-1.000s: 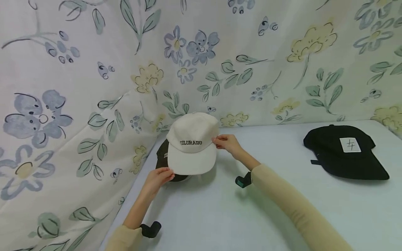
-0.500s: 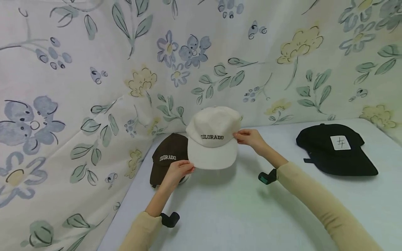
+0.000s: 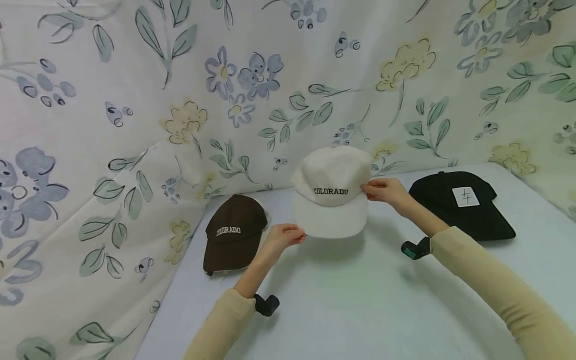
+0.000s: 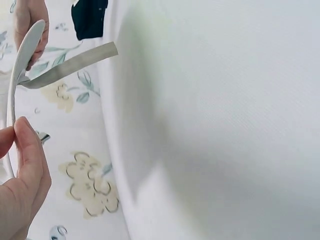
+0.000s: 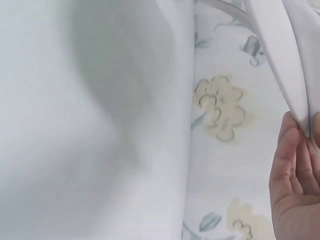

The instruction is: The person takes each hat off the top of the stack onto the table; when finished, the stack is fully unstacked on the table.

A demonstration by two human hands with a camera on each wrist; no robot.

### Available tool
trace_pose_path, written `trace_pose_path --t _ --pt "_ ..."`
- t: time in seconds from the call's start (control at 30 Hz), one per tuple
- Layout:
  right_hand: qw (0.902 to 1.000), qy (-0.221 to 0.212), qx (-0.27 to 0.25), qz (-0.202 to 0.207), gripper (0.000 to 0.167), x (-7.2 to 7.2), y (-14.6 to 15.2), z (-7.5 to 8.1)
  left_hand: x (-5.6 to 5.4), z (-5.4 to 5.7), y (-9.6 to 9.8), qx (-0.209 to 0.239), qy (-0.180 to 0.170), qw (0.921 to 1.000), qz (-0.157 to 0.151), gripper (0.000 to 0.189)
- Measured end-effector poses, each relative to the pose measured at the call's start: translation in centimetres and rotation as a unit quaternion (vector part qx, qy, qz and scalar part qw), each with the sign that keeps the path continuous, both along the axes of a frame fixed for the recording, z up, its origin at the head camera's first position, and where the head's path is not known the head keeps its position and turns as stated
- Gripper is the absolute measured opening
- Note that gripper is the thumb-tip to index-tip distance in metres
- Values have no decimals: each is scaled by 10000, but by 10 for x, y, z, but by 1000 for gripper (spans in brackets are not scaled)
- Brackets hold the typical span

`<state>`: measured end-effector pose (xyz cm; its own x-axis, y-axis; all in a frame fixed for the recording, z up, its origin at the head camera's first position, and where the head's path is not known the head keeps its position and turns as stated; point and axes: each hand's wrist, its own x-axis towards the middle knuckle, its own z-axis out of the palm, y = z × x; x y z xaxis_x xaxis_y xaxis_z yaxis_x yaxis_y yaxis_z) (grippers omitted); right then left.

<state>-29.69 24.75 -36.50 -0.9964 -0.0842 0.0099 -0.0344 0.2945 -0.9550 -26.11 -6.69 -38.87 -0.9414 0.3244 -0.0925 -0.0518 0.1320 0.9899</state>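
A white baseball cap (image 3: 333, 175) with COLORADO lettering hangs above the table between both hands, brim toward the wearer of the camera. My left hand (image 3: 281, 237) pinches the left edge of its brim; in the left wrist view the thumb and fingers of the left hand (image 4: 25, 175) close on the thin brim (image 4: 20, 65). At the cap's right side, where crown meets brim, my right hand (image 3: 389, 194) pinches the edge. The right wrist view shows the right hand (image 5: 300, 175) gripping a corner of white fabric (image 5: 282, 55). A loose grey strap (image 4: 75, 62) dangles from the cap.
A brown COLORADO cap (image 3: 236, 232) sits on the white table (image 3: 342, 310) at the left. On the right lies a black cap (image 3: 463, 205) with a white label, partly behind the right forearm. A flowered curtain (image 3: 279, 60) closes off the back and left.
Both hands have carried the white cap rightward, off from in front of the brown cap, which now shows fully. The head view has swung right slightly. The black cap stays on the table.
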Motion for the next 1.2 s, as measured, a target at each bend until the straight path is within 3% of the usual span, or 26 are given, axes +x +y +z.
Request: trace_pose_path --t 0.17,0.4,0.73,1.2 --pt "9993 -93 341 -134 58 6 27 1 -3 2 25 1 -75 9999 -122 16" --pt "9956 -48 873 -333 65 11 56 4 -9 -4 56 18 -288 9994 -198 14" --pt "9963 -57 655 -560 65 19 86 -9 -7 -15 94 -35 -320 9990 -326 15" --pt "9972 -168 463 -565 62 13 98 -29 -5 -27 116 -281 -327 9986 -314 12"
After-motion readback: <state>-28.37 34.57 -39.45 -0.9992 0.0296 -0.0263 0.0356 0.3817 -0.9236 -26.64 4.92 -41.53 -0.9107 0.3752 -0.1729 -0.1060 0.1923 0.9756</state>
